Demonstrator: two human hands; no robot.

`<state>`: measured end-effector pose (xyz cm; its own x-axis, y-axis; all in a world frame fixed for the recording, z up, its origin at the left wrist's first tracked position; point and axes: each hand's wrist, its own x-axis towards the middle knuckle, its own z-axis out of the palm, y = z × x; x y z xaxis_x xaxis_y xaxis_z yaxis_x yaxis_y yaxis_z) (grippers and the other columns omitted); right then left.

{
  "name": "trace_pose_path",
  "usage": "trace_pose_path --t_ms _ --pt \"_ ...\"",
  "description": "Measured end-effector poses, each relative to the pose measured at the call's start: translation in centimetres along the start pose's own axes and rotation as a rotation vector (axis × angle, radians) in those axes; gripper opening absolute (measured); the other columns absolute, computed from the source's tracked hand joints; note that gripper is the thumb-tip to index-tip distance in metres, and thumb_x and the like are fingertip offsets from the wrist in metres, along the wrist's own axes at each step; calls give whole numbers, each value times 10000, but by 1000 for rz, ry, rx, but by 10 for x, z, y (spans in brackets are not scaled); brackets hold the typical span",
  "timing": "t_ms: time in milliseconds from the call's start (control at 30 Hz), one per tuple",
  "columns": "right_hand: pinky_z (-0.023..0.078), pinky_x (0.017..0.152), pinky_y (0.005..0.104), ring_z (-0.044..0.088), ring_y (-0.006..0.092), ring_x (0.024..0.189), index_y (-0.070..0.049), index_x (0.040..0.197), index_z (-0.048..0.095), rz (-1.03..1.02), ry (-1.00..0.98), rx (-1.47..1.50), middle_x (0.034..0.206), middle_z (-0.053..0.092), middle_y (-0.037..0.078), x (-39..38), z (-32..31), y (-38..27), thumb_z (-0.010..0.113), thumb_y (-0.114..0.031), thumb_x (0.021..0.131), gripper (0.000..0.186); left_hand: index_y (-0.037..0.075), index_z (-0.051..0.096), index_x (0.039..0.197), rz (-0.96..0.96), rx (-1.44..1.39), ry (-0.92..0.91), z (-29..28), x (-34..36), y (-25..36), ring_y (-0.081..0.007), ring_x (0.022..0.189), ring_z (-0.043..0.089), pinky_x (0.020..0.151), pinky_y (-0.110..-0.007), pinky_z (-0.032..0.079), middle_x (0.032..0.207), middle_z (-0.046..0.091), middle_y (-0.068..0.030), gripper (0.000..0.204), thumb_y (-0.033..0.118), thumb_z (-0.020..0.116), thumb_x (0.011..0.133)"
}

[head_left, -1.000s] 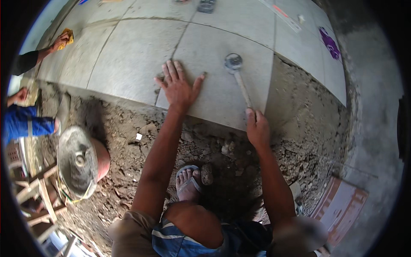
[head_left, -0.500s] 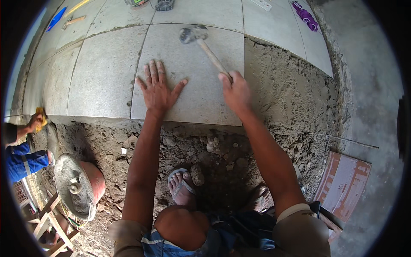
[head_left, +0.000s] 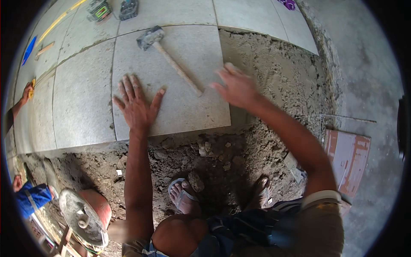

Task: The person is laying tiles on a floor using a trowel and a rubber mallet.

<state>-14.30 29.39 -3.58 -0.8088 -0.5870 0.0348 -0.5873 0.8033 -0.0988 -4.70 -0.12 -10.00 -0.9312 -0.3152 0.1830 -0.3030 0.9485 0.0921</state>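
A rubber mallet [head_left: 173,63] with a dark, mortar-smeared head and wooden handle lies on a large grey floor tile [head_left: 192,113]. My left hand [head_left: 138,103] rests palm down on this tile, fingers spread, left of the handle. Over the tile's right edge is my right hand [head_left: 237,85], blurred by motion. Its thumb stands apart from the fingers, and nothing shows in it. The mallet's handle end points toward that hand without touching it. Wet grey mortar [head_left: 278,81] spreads beyond the tile's right edge.
Rough soil with stones [head_left: 214,156] surrounds my feet. A mortar-filled bucket [head_left: 81,218] tilts at lower left, near another person's blue-clothed leg [head_left: 32,199]. That person's hand [head_left: 28,92] holds something yellow on the left tiles. A tile carton [head_left: 346,160] lies at right.
My right hand has let go of the mallet, which now lies on the tile, and moved right. My left hand stays flat. The view has shifted; the other person's hand has moved farther up the tiles.
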Motion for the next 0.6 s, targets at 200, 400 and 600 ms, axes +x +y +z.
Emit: trace_pose_path --t_ms 200,400,600 --pt "476 1028 457 577 331 1238 -48 1313 593 391 -618 -218 1311 610 162 -190 -122 126 571 -434 997 499 39 202 1608 16 -37 -24 -1 1 1 -377 1562 89 1212 -642 -16 1672 170 -210 1063 807 405 903" --pt "503 954 513 623 453 1106 -5 1334 556 1138 -483 -100 1172 648 279 -459 -99 167 677 -416 923 593 69 247 1605 26 -73 19 -4 4 1 -391 1552 138 1202 -656 41 1661 209 -215 970 713 502 926" --pt "364 1145 506 350 476 1429 -70 1576 259 1303 -429 -104 1569 303 302 -583 -7 143 757 -439 848 956 53 258 1597 86 -93 -49 -8 8 -10 -421 1539 156 1192 -673 53 1646 216 -251 998 725 525 908"
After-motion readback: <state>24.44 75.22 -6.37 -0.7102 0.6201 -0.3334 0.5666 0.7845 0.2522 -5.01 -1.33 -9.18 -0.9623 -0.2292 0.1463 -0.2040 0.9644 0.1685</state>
